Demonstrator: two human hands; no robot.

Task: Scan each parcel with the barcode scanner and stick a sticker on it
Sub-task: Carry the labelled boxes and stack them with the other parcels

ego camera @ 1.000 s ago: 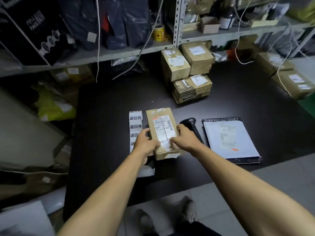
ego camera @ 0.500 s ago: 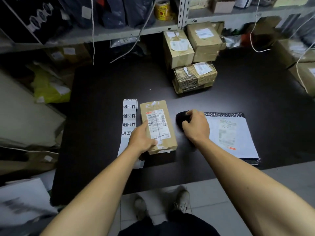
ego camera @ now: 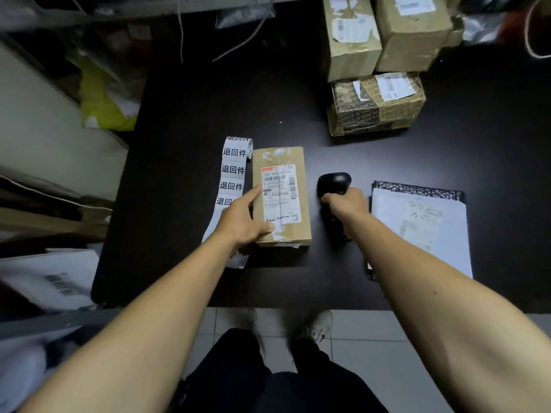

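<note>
Since the earlier frame, right hand point(ego camera: 346, 201) has closed round the barcode scanner point(ego camera: 334, 186), previously only covered. Black table point(ego camera: 190, 114): open room beyond the cardboard parcel point(ego camera: 281, 196), which lies mid-table near the front edge. Left hand point(ego camera: 247, 220) grips its near left corner. Sticker strip point(ego camera: 231, 177) touches its left side. Step judged: scanning; next, aim scanner at label point(ego camera: 280, 192).
</note>
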